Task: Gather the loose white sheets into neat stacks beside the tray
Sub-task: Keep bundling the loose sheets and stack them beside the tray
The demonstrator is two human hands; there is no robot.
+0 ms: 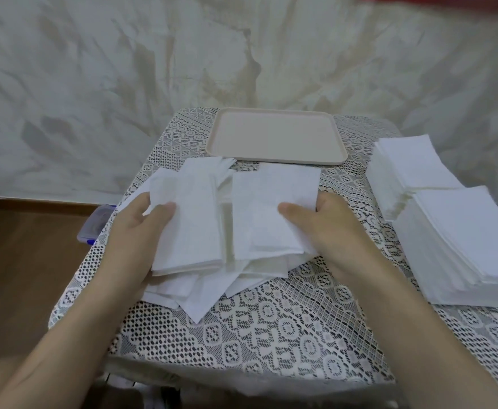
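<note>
Left hand [141,222], right hand [327,222] pinch soft rectangular white sheets [271,190].

Bare hands [137,228], bare forearms [73,314]

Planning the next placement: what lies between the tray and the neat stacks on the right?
Head view: only bare lace tablecloth between tray and neat stacks.

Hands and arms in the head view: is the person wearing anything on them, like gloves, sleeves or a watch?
Nothing that shows. The left hand and right hand are bare: no gloves, rings or watch. No sleeve is in view up to the picture's edge.
</note>
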